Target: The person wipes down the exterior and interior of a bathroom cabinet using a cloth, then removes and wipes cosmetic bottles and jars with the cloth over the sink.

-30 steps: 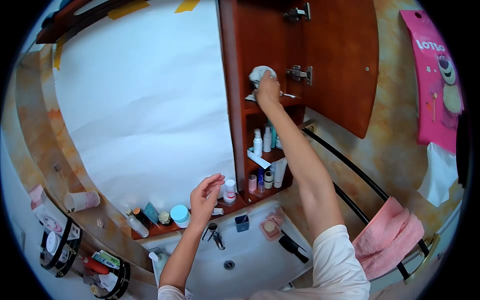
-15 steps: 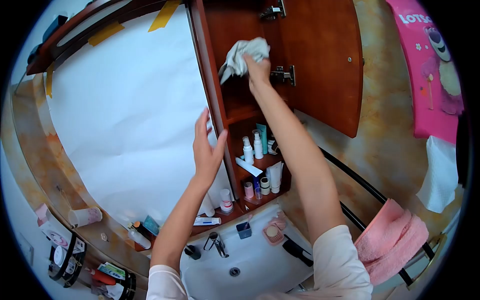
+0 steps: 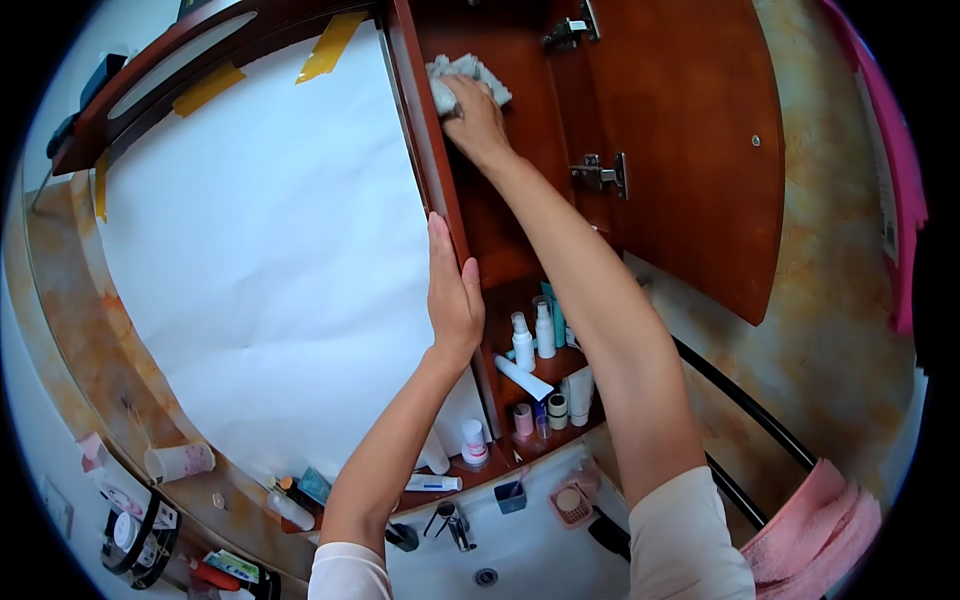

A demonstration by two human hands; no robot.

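Inside the upper compartment of the red-brown wooden cabinet [image 3: 500, 262], my right hand [image 3: 477, 118] presses a crumpled pale cloth [image 3: 489, 82] against the left inner side. Its fingers are bent over the cloth. My left hand [image 3: 455, 295] lies flat against the cabinet's left frame edge, fingers stretched out, beside the large white sheet [image 3: 260, 250]. The cabinet door [image 3: 690, 150] hangs open on the right. White spray bottles [image 3: 522, 342], a white tube [image 3: 523, 377] and small jars [image 3: 557, 410] stand or lie on the lower shelves.
Below are a white sink [image 3: 540, 560] with a faucet [image 3: 452, 525], a dark cup [image 3: 510, 497] and a pink soap dish [image 3: 571, 503]. Black rails [image 3: 745, 400] with a pink towel [image 3: 815, 535] are at the right. A paper cup [image 3: 180, 461] is mounted at the left.
My right hand has carried the cloth from the shelf bottom up to the compartment's left side. My left hand has risen from above the sink and now touches the cabinet frame.
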